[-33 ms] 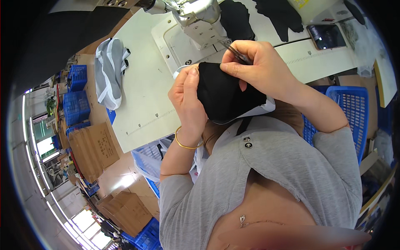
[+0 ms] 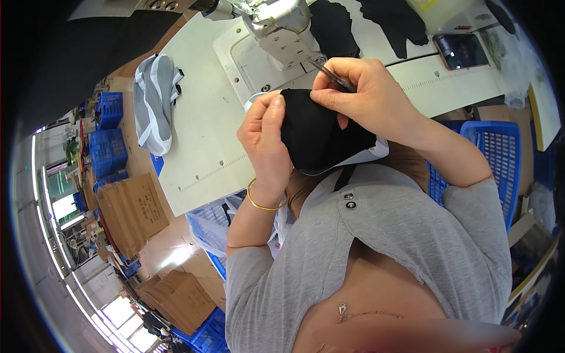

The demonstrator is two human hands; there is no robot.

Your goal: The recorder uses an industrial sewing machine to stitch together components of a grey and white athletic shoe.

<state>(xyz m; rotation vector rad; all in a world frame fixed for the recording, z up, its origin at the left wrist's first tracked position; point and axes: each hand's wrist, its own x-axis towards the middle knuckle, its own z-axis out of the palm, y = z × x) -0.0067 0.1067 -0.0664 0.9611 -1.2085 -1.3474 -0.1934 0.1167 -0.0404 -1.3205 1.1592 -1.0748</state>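
Observation:
With thumb and fingers closed, my left hand (image 2: 263,132) pinches the upper left edge of a black cloth piece (image 2: 321,132). A white cloth part (image 2: 368,154) shows along its lower right side. My right hand (image 2: 368,94) pinches the top edge of the same black piece between thumb and forefinger. Tucked in that hand is a slim dark metal tool (image 2: 331,75), perhaps tweezers, its tip pointing up and left. The black cloth is held in front of the sewing machine (image 2: 282,38), near the table's front edge.
A grey and white fabric item (image 2: 154,103) lies on the white table (image 2: 203,141) at left. Black cut pieces (image 2: 334,29) and a phone (image 2: 461,52) lie at the back right. Blue baskets (image 2: 491,138) stand by my right side; cardboard boxes (image 2: 132,215) are on the floor at left.

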